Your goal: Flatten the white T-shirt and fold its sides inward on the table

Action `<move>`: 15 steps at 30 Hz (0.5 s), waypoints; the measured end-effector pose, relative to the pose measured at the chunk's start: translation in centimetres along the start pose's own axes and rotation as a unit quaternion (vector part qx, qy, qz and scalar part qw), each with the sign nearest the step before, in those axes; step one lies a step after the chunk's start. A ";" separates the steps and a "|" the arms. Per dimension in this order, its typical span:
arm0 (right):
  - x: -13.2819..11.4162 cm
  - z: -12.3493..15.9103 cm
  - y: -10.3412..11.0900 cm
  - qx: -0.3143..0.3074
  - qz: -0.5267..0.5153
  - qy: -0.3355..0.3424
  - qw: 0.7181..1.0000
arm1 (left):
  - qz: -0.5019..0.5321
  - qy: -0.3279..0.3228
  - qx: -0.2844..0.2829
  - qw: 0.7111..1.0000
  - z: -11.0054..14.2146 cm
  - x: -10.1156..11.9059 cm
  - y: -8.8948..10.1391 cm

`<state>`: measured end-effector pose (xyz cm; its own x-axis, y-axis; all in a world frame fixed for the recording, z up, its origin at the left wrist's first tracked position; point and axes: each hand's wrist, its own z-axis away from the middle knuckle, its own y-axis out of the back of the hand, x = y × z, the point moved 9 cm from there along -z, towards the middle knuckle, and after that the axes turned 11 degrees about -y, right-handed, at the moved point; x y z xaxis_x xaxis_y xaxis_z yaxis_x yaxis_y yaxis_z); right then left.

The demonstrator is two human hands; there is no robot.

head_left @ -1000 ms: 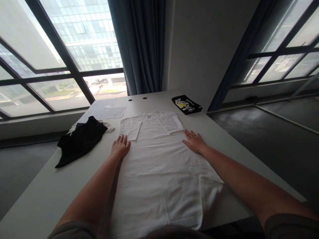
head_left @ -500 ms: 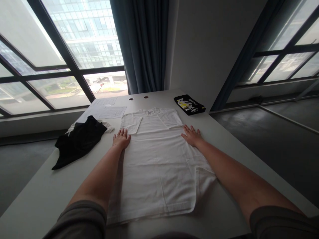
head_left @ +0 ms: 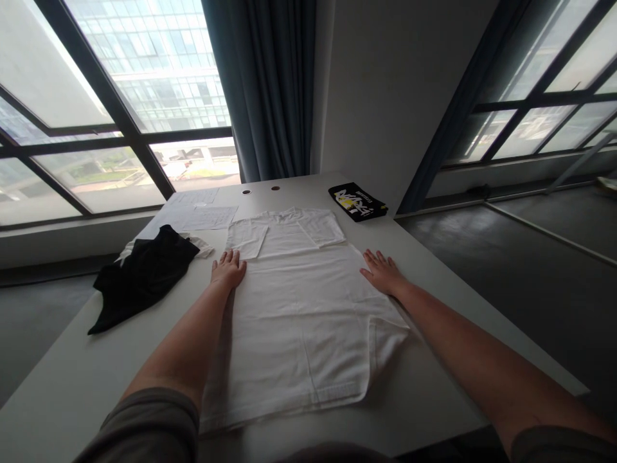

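A white T-shirt (head_left: 289,308) lies spread on the table, its collar toward the far end and its hem toward me. Both sleeves are turned inward over the upper body. At the lower right, a corner of the hem is folded up over itself. My left hand (head_left: 228,269) rests flat at the shirt's left edge, just below the sleeve, fingers stretched out. My right hand (head_left: 383,273) is at the shirt's right side, fingers spread and pointing away from me. Neither hand grips anything.
A crumpled black garment (head_left: 147,273) lies on the left, partly over a white cloth. Behind it are printed papers (head_left: 207,217). A folded black cloth with white and yellow lettering (head_left: 357,201) sits at the table's far right. Windows and a blue curtain (head_left: 272,90) stand beyond.
My right hand has slid outward to the right, away from the sleeve. My left hand stays at the shirt's left edge. The whole view has shifted slightly.
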<state>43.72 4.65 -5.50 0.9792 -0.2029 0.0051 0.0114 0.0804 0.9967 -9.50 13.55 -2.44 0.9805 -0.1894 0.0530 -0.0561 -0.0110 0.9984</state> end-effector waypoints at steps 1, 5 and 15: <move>0.4 0.7 0.0 0.000 0.004 -0.003 1.000 | -0.007 0.004 0.008 1.000 0.2 0.2 0.3; 2.1 3.3 0.9 0.026 0.005 -0.022 0.999 | -0.051 0.009 0.056 0.997 1.8 1.7 2.1; -5.8 15.2 5.9 -0.019 -0.161 0.230 0.960 | -0.013 -0.138 -0.026 0.990 15.6 7.2 -0.7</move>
<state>35.02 -8.51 1.62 0.9095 0.2288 -0.3471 0.3267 0.1228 0.9371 -5.37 -3.14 -3.08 0.8919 -0.4514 0.0267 -0.0149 0.0298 0.9994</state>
